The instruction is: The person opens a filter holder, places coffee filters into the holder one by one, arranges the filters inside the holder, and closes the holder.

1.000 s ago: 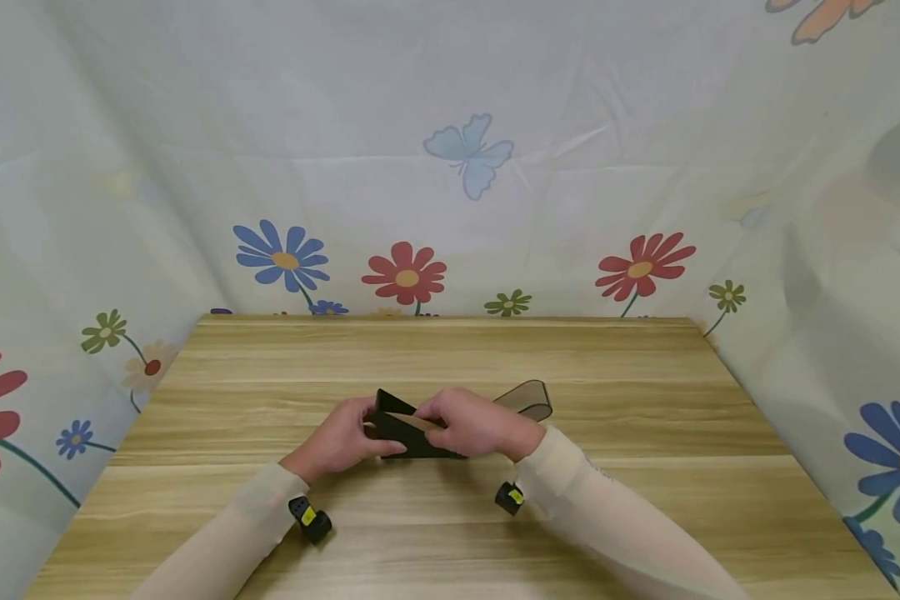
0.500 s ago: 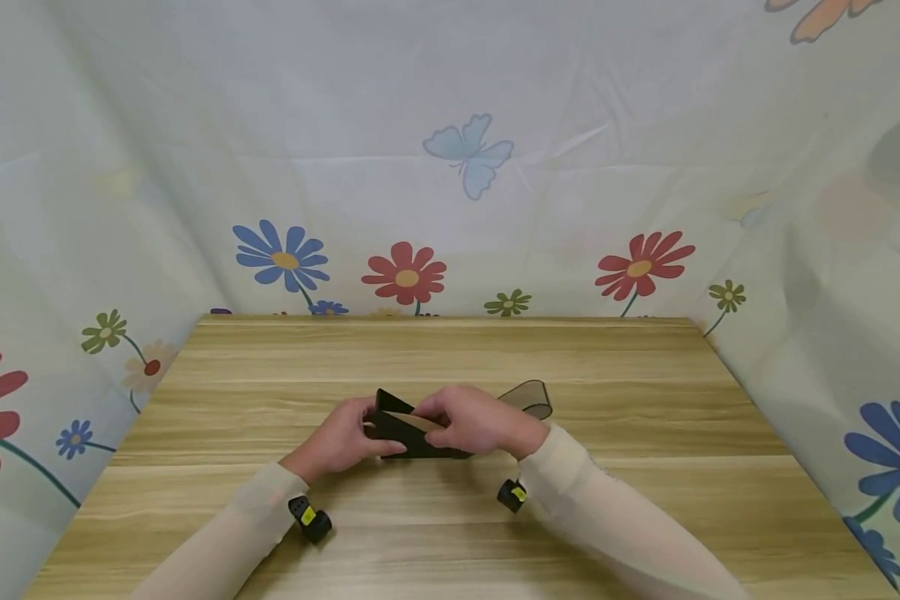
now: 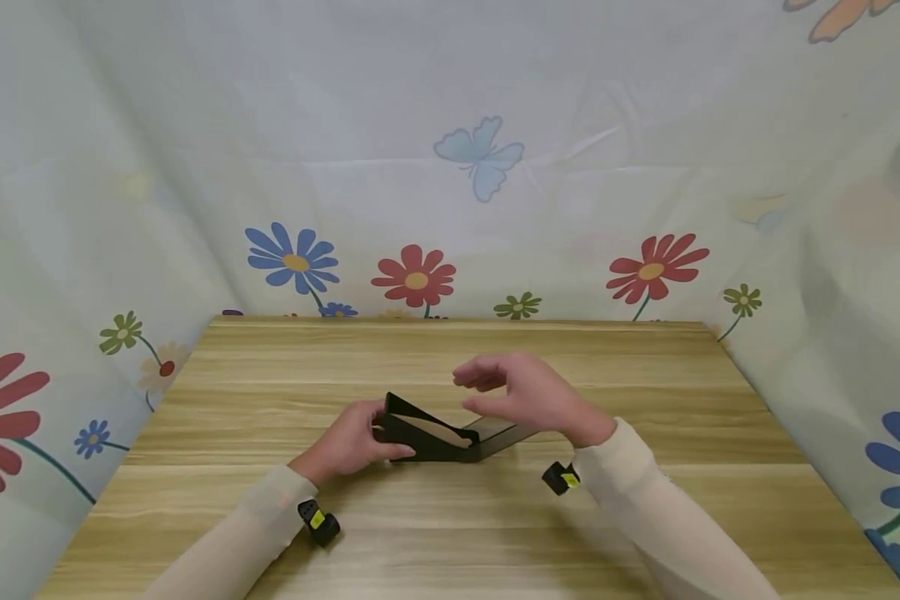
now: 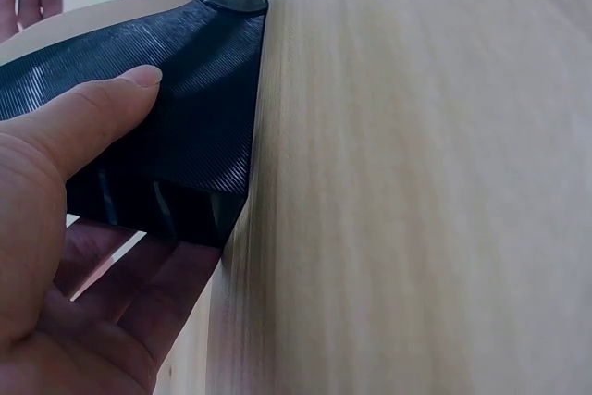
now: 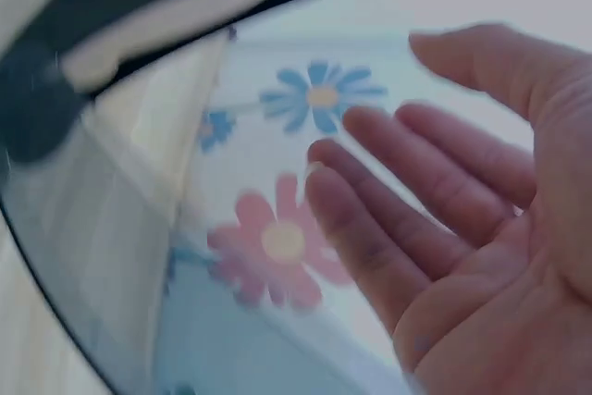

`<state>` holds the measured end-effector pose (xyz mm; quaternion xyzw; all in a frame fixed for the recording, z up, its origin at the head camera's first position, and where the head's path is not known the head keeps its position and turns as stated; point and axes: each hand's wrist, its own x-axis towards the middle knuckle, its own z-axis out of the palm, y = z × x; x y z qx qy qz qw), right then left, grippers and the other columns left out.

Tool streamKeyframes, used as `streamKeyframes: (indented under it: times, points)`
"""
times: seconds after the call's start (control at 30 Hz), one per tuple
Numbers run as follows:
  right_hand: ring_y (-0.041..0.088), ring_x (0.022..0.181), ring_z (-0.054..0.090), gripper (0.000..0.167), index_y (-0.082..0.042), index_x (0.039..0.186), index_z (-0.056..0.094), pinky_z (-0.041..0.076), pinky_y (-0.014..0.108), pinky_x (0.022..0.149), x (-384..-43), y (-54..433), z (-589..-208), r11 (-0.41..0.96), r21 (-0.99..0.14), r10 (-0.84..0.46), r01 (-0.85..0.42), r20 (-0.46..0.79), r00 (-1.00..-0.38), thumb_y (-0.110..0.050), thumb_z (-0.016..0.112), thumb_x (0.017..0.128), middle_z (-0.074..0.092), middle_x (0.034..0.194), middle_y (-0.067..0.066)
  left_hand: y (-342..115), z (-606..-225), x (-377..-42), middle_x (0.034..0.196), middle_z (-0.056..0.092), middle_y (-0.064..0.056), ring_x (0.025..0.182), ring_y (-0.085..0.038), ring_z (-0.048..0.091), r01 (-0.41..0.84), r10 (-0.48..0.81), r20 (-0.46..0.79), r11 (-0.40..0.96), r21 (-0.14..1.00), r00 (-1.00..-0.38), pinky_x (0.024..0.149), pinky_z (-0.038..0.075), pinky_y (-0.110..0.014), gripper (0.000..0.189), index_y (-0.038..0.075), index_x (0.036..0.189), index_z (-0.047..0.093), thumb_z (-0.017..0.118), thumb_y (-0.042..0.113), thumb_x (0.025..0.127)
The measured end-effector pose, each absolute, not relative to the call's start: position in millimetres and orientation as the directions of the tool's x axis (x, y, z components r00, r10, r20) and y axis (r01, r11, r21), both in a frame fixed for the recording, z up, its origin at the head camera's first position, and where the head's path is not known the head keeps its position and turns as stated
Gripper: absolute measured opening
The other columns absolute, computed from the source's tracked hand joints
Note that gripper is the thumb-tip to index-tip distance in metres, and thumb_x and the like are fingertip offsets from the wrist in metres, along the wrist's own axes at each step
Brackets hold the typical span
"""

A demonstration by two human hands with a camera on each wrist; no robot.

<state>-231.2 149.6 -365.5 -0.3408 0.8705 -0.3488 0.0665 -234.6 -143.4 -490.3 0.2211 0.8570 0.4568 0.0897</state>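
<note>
A black ridged case (image 3: pixel 433 448) lies on the wooden table, with a smoky see-through hinged lid (image 3: pixel 499 442) swung out to the right. A flat beige piece (image 3: pixel 432 427) sits inside it; what kind of thing it is, I cannot tell. My left hand (image 3: pixel 350 437) grips the case's left end. In the left wrist view the thumb (image 4: pixel 102 117) presses the ridged side and the other fingers (image 4: pixel 157 293) go under the end. Over the lid, apart from the case, my right hand (image 3: pixel 534 392) hovers with its fingers loosely extended and nothing held.
The wood-grain table (image 3: pixel 307 358) reaches back to a white curtain (image 3: pixel 360 200) printed with flowers and a butterfly. More of that curtain hangs on both sides. A small black camera (image 3: pixel 318 523) is strapped to each wrist.
My right hand has let go of the beige piece area, lifted and moved right, so the opening shows. My left hand keeps its grip. The head view has shifted slightly.
</note>
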Motion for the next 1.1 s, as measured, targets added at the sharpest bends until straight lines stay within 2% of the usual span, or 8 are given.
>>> streamKeyframes:
  times: [0.2, 0.4, 0.53, 0.7, 0.9, 1.1]
  points:
    - [0.021, 0.12, 0.065, 0.047, -0.016, 0.13, 0.07, 0.052, 0.046, 0.103, -240, 179, -368, 0.57, -0.582, -0.615, -0.58, 0.166, -0.771, -0.035, 0.082, 0.089, 0.071, 0.131, -0.001, -143, -492, -232, 0.103, 0.075, 0.006, 0.076, -0.012, 0.063, 0.3, 0.455, 0.047, 0.503, 0.811, -0.889, 0.062, 0.051, -0.028, 0.036, 0.025, 0.113, 0.071, 0.086, 0.038, 0.083]
    - [0.024, 0.128, 0.061, 0.063, -0.018, 0.133, 0.067, 0.047, 0.051, 0.108, -246, 217, -388, 0.571, -0.634, -0.57, -0.522, 0.151, -0.807, -0.044, 0.088, 0.08, 0.067, 0.136, 0.0, -142, -491, -232, 0.1, 0.076, 0.009, 0.072, -0.01, 0.063, 0.31, 0.459, 0.05, 0.51, 0.802, -0.887, 0.063, 0.05, -0.027, 0.037, 0.026, 0.114, 0.072, 0.086, 0.039, 0.083]
    - [0.024, 0.129, 0.06, 0.068, -0.018, 0.135, 0.065, 0.048, 0.049, 0.107, -245, 233, -402, 0.571, -0.635, -0.577, -0.52, 0.14, -0.805, -0.046, 0.088, 0.078, 0.066, 0.137, -0.001, -142, -490, -232, 0.099, 0.076, 0.009, 0.073, -0.01, 0.062, 0.304, 0.455, 0.046, 0.513, 0.803, -0.889, 0.065, 0.05, -0.027, 0.036, 0.025, 0.113, 0.071, 0.086, 0.036, 0.083]
    - [0.024, 0.123, 0.064, 0.062, -0.02, 0.134, 0.065, 0.051, 0.045, 0.104, -242, 241, -409, 0.525, -0.692, -0.572, -0.495, 0.143, -0.807, -0.038, 0.089, 0.08, 0.068, 0.134, 0.0, -143, -489, -231, 0.098, 0.076, 0.007, 0.074, -0.011, 0.061, 0.316, 0.453, 0.059, 0.516, 0.796, -0.89, 0.066, 0.049, -0.026, 0.035, 0.021, 0.112, 0.072, 0.087, 0.035, 0.083]
    - [0.018, 0.119, 0.066, 0.06, -0.024, 0.135, 0.063, 0.051, 0.026, 0.101, -243, 251, -421, 0.43, -0.803, -0.544, -0.413, 0.135, -0.828, -0.029, 0.088, 0.081, 0.069, 0.131, -0.001, -144, -488, -232, 0.1, 0.076, 0.005, 0.079, -0.01, 0.064, 0.319, 0.454, 0.06, 0.521, 0.792, -0.889, 0.068, 0.05, -0.026, 0.035, 0.02, 0.11, 0.072, 0.087, 0.035, 0.083]
    - [0.026, 0.111, 0.07, 0.046, -0.015, 0.125, 0.068, 0.054, 0.026, 0.096, -244, 251, -427, 0.364, -0.836, -0.563, -0.411, 0.154, -0.812, -0.02, 0.087, 0.083, 0.072, 0.121, 0.007, -143, -487, -232, 0.101, 0.077, 0.004, 0.079, -0.011, 0.063, 0.318, 0.459, 0.056, 0.519, 0.794, -0.887, 0.068, 0.05, -0.026, 0.036, 0.019, 0.111, 0.072, 0.087, 0.035, 0.082]
